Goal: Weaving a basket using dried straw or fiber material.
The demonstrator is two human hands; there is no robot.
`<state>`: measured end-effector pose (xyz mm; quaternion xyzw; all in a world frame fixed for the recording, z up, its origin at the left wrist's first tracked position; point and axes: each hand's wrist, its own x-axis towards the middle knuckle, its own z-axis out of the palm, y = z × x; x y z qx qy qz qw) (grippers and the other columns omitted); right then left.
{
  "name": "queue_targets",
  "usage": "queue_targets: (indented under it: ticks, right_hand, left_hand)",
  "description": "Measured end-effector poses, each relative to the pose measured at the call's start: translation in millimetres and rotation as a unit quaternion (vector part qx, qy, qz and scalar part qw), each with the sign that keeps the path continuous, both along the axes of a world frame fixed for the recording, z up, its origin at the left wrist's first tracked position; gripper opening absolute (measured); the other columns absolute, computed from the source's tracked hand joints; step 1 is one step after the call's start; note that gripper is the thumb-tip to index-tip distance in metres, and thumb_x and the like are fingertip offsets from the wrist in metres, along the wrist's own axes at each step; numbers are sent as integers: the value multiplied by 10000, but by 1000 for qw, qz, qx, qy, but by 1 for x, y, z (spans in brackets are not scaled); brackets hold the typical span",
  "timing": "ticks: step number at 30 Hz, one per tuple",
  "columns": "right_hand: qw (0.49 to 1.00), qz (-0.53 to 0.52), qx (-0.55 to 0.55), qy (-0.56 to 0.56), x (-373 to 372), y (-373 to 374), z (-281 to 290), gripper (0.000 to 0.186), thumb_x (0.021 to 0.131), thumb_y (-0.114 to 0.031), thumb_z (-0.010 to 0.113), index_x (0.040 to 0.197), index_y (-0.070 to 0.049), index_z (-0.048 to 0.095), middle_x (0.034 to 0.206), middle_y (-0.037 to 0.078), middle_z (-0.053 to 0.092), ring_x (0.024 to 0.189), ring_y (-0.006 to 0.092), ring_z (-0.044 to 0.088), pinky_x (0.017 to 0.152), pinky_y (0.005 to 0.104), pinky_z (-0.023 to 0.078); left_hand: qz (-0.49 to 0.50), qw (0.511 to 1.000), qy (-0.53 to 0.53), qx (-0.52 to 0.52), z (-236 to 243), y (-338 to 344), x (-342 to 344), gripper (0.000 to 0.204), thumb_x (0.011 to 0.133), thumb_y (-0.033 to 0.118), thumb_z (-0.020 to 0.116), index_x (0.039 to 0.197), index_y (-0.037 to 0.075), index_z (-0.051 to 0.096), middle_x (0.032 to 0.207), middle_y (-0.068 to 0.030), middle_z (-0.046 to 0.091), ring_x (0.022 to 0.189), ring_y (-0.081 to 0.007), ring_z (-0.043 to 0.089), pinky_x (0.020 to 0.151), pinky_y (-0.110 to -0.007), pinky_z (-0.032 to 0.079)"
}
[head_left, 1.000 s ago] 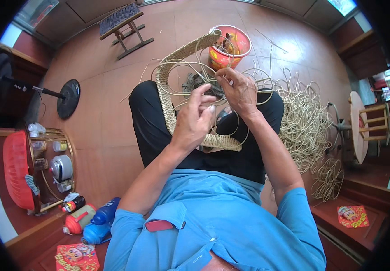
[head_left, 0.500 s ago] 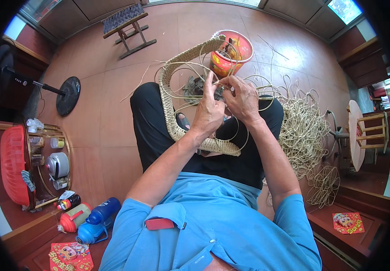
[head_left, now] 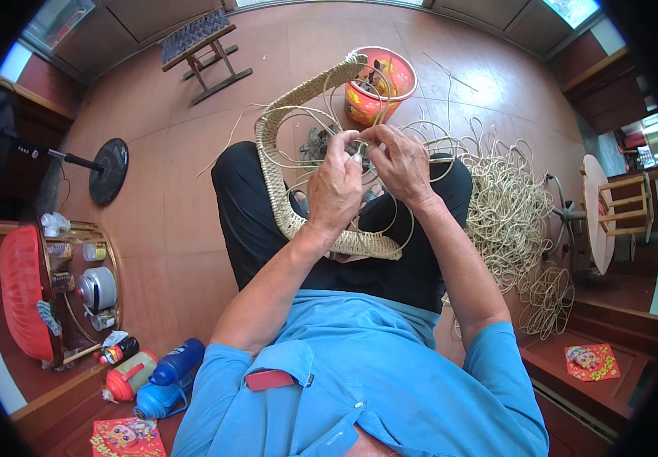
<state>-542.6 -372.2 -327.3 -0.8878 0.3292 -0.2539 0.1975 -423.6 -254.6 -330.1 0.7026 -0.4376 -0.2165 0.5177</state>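
Note:
A long woven strip of pale cord (head_left: 269, 148), bent in a C shape, rests across my lap and left thigh, its far end reaching up beside the bucket. Loose loops of cord (head_left: 287, 113) run from it to my fingers. My left hand (head_left: 334, 183) pinches the cord between thumb and fingers. Close beside it on the right, my right hand (head_left: 397, 158) also has thumb and fingers closed on the cord. The fingertips nearly meet, and the exact strand between them is partly hidden.
A red patterned bucket (head_left: 382, 87) stands ahead of my knees. A big tangled heap of cord (head_left: 504, 213) lies on the floor to the right. A folding stool (head_left: 205, 57), a fan base (head_left: 108, 171), a tea cart (head_left: 77, 286) and several flasks (head_left: 169, 377) stand left.
Both hands have shifted slightly left in the picture, along with the whole scene. My left hand's fingers now bend in more around the cord, where the index finger pointed up before.

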Motion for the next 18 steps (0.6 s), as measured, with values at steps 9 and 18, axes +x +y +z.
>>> queue_targets:
  ticks: [9, 18]
  right_hand:
    - [998, -31, 7, -59, -5, -2, -9, 212, 948, -318, 735, 1048, -131, 733, 995, 71, 770, 926, 288, 740, 874, 444, 505]
    - [995, -41, 12, -90, -10, 0, -9, 194, 978, -323, 712, 987, -132, 737, 965, 44, 774, 915, 263, 741, 901, 417, 496]
  left_hand:
    - [-80, 996, 36, 35, 69, 70, 28, 473, 1075, 113, 594, 1537, 35, 527, 798, 30, 604, 715, -62, 547, 661, -260, 465]
    - [304, 902, -306, 0, 133, 190, 265, 311, 1080, 315, 702, 1069, 10, 760, 965, -38, 742, 959, -146, 674, 854, -345, 524]
